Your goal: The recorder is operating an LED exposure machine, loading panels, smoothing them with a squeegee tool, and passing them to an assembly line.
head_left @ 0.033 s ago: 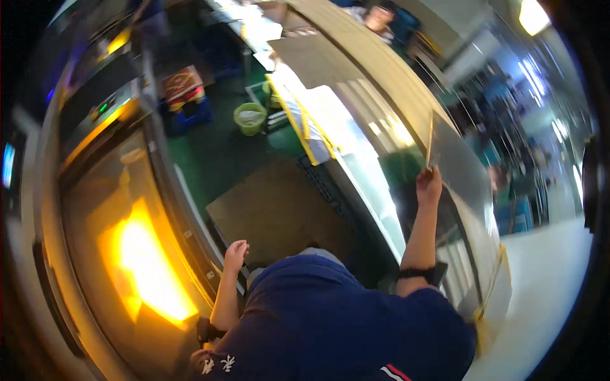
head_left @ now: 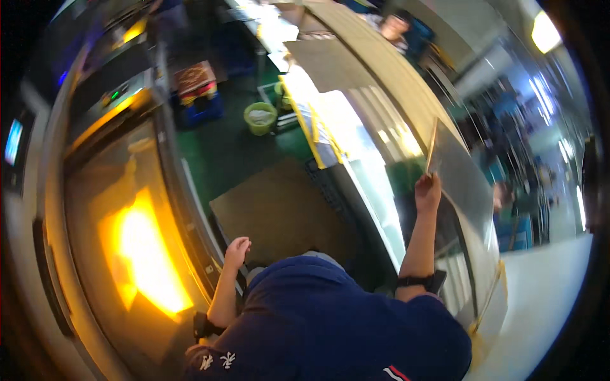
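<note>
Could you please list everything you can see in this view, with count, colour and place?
Thin flat panel: one, tan edge, pinched at its lower end by the right hand, standing upright over the machine.
Long machine: one, pale grey with bright reflective top, running up the middle right.
Big glass-fronted cabinet: one, metal frame with an orange glow on its glass, left side.
Floor mat: one, brown, on the green floor between the two.
Bucket: one, lime green, upper middle on the floor.
Crate: one, blue, holding red and yellow goods, left of the bucket.
Another person: one, at the top, far end.
Left hand: open, at the cabinet's frame.
Right hand: raised, fingers closed on the panel.
</note>
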A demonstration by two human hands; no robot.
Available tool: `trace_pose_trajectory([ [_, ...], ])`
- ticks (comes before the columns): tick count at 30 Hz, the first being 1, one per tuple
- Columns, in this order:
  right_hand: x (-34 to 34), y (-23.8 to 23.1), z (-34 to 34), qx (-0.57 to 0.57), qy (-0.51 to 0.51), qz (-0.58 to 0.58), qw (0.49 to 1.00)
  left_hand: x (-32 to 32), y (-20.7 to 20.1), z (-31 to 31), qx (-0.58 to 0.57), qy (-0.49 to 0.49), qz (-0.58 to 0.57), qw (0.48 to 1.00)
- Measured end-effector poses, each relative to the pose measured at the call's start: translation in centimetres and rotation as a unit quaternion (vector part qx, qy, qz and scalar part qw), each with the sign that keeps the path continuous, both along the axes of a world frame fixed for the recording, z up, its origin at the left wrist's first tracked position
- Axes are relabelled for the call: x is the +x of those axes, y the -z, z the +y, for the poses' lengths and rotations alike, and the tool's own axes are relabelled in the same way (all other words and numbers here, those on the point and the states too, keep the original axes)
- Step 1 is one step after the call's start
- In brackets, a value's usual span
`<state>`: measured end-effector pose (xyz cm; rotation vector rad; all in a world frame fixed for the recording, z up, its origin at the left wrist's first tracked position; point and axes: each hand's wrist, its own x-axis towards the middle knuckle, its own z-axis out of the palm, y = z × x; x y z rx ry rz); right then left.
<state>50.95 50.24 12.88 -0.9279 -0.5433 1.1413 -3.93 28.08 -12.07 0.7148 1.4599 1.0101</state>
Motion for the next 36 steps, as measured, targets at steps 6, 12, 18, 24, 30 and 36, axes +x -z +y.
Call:
trace_pose_trajectory([
  [6, -24.1, 3.7, -2.3, 0.001, -0.316, -0.07, 0.946, 0.6, -4.2, -3.5, 0.117, -0.19, 0.135, 0.965],
  [12, -34.4, 5.8, -12.8, -0.097, -0.658, -0.216, 0.715, 3.1, -15.1, -11.0, 0.153, -0.518, 0.276, 0.795],
  [18, -47.9, 11.7, -12.2, -0.121, -0.823, -0.168, 0.529, 6.0, -16.2, -21.4, -0.007, -0.52, 0.587, 0.62],
  [24, -58.1, 18.1, -19.7, -0.08, -0.854, -0.337, 0.389, 4.2, -8.7, -26.6, -0.281, -0.383, 0.601, 0.643],
  [30, -63.9, 9.3, -20.4, 0.555, -0.556, -0.451, 0.424, 2.1, -5.7, -31.5, -0.376, -0.351, 0.537, 0.668],
  [36, -67.7, -22.6, -20.9, 0.809, -0.262, -0.258, 0.458, 1.6, -6.8, -33.1, -0.462, -0.364, 0.455, 0.669],
])
